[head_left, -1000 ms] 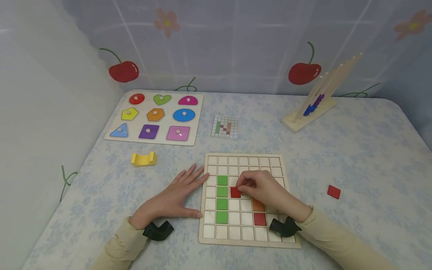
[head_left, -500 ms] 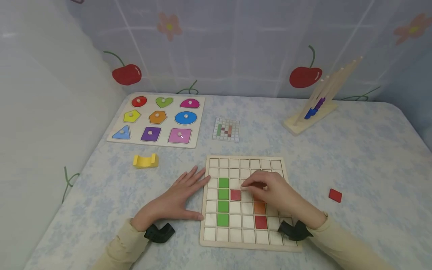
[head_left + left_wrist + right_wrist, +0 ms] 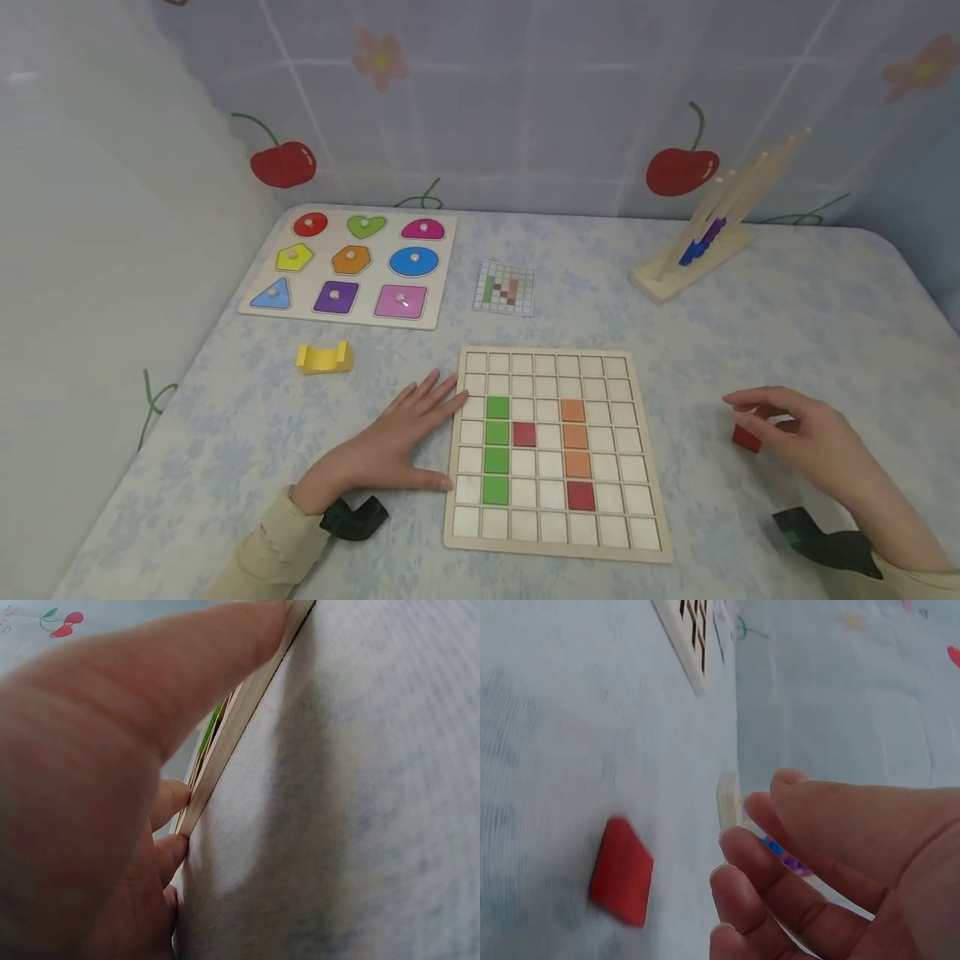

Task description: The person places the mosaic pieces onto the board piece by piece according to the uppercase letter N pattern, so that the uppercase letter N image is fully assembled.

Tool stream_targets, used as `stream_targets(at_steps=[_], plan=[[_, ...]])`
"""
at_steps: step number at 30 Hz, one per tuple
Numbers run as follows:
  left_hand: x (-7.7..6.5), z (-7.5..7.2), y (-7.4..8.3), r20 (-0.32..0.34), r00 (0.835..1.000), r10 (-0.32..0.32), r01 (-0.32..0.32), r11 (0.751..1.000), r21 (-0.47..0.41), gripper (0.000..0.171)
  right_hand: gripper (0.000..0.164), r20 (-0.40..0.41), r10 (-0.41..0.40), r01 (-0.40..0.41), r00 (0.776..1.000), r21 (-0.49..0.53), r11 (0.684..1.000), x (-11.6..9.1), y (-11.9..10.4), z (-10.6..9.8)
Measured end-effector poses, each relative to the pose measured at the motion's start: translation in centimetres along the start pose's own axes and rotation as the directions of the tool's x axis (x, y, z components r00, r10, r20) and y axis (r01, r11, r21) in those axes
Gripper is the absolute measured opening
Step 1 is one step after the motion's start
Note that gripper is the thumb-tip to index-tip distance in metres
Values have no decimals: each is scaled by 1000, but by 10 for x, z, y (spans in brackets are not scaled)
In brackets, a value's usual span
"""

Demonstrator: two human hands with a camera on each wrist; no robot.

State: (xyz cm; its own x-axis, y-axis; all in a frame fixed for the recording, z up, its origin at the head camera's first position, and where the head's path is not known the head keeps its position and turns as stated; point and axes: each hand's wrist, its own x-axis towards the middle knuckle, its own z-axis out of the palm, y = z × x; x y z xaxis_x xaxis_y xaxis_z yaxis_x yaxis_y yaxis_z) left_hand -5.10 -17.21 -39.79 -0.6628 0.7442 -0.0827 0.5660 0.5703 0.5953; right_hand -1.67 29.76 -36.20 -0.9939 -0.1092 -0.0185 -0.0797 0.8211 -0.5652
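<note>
My left hand [image 3: 390,437] lies spread beside the wooden grid board [image 3: 555,552], its thumb and fingertips right at the board's left edge. In the left wrist view the thumb [image 3: 202,656] and fingers meet the board's side. To the right of the board, my right hand [image 3: 806,442] hovers with bent, relaxed fingers over a loose red tile [image 3: 746,439], partly covering it. The right wrist view has the red tile [image 3: 622,874] on the cloth, apart from the fingertips. Set in the grid are a column of green tiles [image 3: 497,433], several orange tiles [image 3: 575,437] and two red ones [image 3: 524,434].
A knobbed shape puzzle [image 3: 444,275] sits at the back left, with a yellow notched block [image 3: 325,358] in front. A small pattern card [image 3: 504,287] lies behind the board. Toward the back right stands a peg stand [image 3: 660,287] with blue and purple beads.
My right hand has let go of a red tile in the grid and moved right, off the board, to over the loose red tile. The left hand stays put.
</note>
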Motion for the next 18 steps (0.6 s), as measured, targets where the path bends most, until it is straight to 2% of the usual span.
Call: stream_targets(at_steps=[4, 7, 10, 14, 18], plan=[[1, 0, 0, 2, 1000, -4, 4, 1000, -2, 100, 31, 33, 98, -97, 995, -33, 995, -7, 24, -4], [1, 1, -1, 0, 1000, -5, 5, 1000, -3, 100, 36, 71, 124, -122, 990, -34, 992, -8, 32, 0], [1, 1, -1, -2, 1000, -9, 9, 1000, 2, 100, 36, 71, 104, -100, 992, -51, 994, -7, 34, 4], [1, 1, -1, -3, 1000, -9, 9, 1000, 5, 100, 35, 22, 36, -35, 999, -63, 997, -9, 35, 8], [1, 1, -2, -2, 1000, -8, 8, 1000, 2, 100, 31, -9, 4, -5, 1000, -53, 999, -10, 35, 10]])
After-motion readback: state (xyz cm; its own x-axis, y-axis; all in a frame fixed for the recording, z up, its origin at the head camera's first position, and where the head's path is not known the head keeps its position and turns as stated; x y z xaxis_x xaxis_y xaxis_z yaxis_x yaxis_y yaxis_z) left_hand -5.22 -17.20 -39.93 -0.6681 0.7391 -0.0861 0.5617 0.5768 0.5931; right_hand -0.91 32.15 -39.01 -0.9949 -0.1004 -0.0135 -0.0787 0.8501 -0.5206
